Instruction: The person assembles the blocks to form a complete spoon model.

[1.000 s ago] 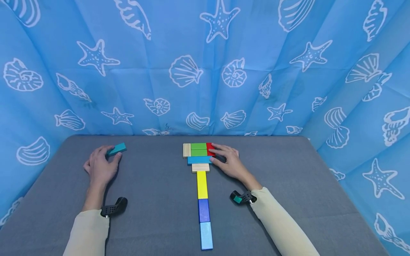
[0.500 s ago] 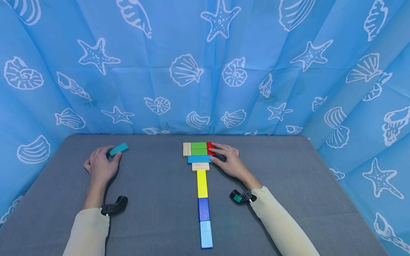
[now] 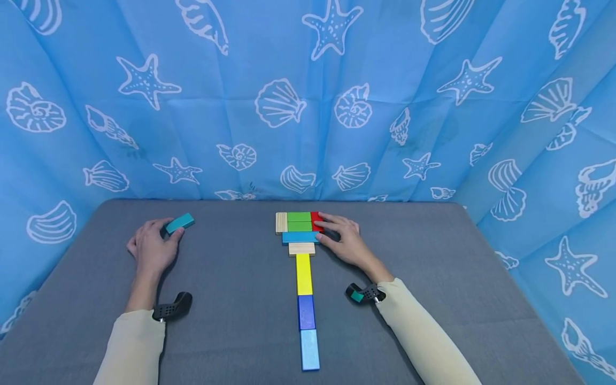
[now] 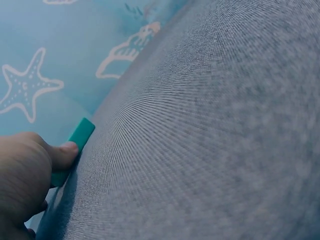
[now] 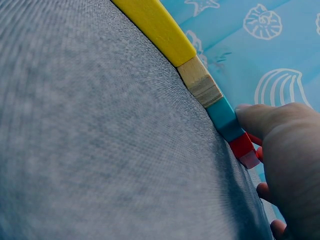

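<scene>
My left hand [image 3: 153, 248] is at the far left of the table, pinching a teal block [image 3: 182, 222] between thumb and fingers. In the left wrist view the teal block [image 4: 82, 132] is tilted near the cloth; whether it touches is unclear. My right hand [image 3: 347, 239] rests at the right side of a flat block figure. Its fingers lie over the red block [image 3: 315, 218], and its thumb touches the end of the blue block [image 3: 298, 238]. The right wrist view shows that thumb against the blue block [image 5: 226, 119], beside the red block [image 5: 242, 145].
Left of the red block lie two green blocks [image 3: 299, 216] and a plain wooden block [image 3: 281, 223]. Below the blue one run a second wooden block [image 3: 301, 249], then yellow [image 3: 303, 274], dark blue [image 3: 306, 313] and light blue [image 3: 310, 350] blocks. A shell-patterned curtain [image 3: 231, 123] hangs behind.
The teal block in my left hand has turned and shifted slightly to the right. My right hand keeps its place at the red and blue blocks; the view has tilted a little.
</scene>
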`<action>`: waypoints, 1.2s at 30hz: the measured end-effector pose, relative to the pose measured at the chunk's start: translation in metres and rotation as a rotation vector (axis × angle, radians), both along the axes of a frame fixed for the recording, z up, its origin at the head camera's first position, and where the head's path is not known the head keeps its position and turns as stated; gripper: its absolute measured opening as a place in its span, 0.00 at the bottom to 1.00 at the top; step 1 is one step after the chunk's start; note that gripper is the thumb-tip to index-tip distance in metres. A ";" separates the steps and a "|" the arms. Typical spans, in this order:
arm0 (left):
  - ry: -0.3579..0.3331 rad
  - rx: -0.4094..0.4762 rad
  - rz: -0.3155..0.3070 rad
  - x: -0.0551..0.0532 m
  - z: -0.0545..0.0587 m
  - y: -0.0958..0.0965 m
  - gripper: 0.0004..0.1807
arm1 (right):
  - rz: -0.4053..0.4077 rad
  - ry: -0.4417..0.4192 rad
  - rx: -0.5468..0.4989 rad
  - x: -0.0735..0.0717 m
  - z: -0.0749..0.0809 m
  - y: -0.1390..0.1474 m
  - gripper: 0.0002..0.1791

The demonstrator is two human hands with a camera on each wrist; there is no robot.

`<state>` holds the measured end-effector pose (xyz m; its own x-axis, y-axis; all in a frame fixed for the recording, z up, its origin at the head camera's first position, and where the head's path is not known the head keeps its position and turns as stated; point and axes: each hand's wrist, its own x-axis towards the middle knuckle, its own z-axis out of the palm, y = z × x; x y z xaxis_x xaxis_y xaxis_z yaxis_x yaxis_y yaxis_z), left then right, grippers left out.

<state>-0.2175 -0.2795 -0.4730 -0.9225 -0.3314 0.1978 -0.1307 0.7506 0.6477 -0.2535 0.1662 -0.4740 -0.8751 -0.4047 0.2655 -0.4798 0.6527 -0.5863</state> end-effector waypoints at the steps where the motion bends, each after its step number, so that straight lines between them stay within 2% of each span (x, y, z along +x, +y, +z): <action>1: 0.004 0.002 0.000 0.000 0.000 0.000 0.24 | -0.001 0.000 0.001 0.000 0.000 0.000 0.25; 7: 0.019 0.009 0.006 -0.001 0.003 0.003 0.24 | 0.004 -0.003 0.002 0.000 0.002 0.000 0.25; 18: 0.016 0.030 -0.023 -0.004 0.017 0.021 0.26 | 0.009 0.002 -0.007 -0.001 0.002 -0.001 0.25; 21: 0.024 0.037 -0.048 -0.004 0.021 0.028 0.25 | 0.010 0.001 -0.003 -0.001 0.003 -0.002 0.25; 31: 0.126 0.027 -0.160 -0.004 0.036 0.059 0.23 | 0.010 -0.008 -0.009 0.000 0.002 -0.001 0.25; 36: 0.144 0.036 -0.213 -0.003 0.041 0.075 0.23 | 0.012 -0.004 -0.006 0.001 0.001 0.001 0.25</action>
